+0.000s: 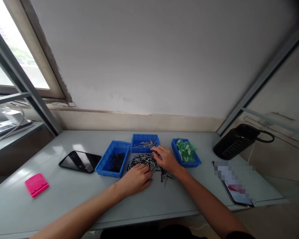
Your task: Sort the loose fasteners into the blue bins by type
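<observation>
A heap of metal nails and screws (141, 160) lies on the table, some silver and some dark. My left hand (136, 177) rests at its near edge, fingers bent together over the metal; whatever they hold is hidden. Over the right side of the heap is my right hand (165, 160), wearing a ring, its fingers curved and slightly apart near the back tray. That blue tray (146, 150) contains small silver nails. Left of the heap, another blue tray (107, 173) holds dark screws (117, 161). A third blue tray (193, 164) at right holds green plastic packets (185, 149).
A black phone (79, 161) and a pink plastic case (37, 184) lie on the table (72, 205) at left. On the right are another phone (234, 186) and a black bottle (233, 142) lying tilted. Metal posts (246, 103) flank the table; a wall (144, 66) stands behind.
</observation>
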Demonstrator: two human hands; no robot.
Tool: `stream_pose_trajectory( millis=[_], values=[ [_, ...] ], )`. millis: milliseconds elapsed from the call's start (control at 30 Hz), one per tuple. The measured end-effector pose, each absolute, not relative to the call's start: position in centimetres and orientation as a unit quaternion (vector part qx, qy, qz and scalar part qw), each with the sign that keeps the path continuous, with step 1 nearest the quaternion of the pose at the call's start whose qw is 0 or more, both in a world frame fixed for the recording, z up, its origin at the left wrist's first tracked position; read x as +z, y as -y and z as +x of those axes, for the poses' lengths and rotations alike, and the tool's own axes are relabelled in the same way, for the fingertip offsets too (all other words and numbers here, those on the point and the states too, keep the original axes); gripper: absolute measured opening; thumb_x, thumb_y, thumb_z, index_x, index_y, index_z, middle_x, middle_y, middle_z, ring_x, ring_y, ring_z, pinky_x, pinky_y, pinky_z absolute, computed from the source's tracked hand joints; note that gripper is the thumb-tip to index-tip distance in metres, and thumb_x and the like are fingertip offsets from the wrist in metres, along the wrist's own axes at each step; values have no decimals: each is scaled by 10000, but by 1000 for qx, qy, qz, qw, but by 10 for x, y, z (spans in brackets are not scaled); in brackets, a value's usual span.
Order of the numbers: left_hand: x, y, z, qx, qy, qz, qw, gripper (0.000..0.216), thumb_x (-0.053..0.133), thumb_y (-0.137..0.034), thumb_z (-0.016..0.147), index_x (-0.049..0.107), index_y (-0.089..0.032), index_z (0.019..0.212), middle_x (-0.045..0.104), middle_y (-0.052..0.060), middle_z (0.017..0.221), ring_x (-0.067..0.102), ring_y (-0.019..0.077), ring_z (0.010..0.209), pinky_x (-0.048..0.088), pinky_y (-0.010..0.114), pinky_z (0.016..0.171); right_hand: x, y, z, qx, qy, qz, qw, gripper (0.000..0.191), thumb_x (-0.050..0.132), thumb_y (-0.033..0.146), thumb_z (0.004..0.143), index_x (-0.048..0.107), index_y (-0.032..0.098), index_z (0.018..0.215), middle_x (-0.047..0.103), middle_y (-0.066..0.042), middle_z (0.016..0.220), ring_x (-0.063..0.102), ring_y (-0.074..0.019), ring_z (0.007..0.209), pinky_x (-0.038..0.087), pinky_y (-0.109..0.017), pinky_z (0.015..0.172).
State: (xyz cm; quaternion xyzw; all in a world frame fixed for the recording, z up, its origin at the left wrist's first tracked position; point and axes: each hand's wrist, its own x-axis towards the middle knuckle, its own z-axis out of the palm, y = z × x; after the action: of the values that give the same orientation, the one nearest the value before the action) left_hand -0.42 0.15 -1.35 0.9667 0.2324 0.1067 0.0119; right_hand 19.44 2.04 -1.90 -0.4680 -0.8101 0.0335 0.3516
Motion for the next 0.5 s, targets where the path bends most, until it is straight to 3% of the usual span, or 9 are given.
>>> stream_pose_trajectory(
  millis=[233, 500],
  values=[
    [-17, -5, -2, 109, -265, 958, -4, 111, 477, -141, 862, 579, -158, 821, 600, 47, 794, 562, 202, 762, 428, 325, 702, -16, -26, 209, 67, 837, -461, 286, 155, 469, 195, 894, 611, 178, 953, 671, -42, 873, 620, -150, 764, 478, -269, 716],
    [-16, -6, -1, 160, -303, 939, 26, 146, 411, -132, 882, 531, -156, 801, 575, 43, 744, 554, 188, 719, 451, 312, 695, -11, -20, 206, 81, 851, -443, 271, 185, 450, 193, 898, 607, 184, 997, 666, -54, 930, 617, -164, 854, 472, -288, 770]
  ],
)
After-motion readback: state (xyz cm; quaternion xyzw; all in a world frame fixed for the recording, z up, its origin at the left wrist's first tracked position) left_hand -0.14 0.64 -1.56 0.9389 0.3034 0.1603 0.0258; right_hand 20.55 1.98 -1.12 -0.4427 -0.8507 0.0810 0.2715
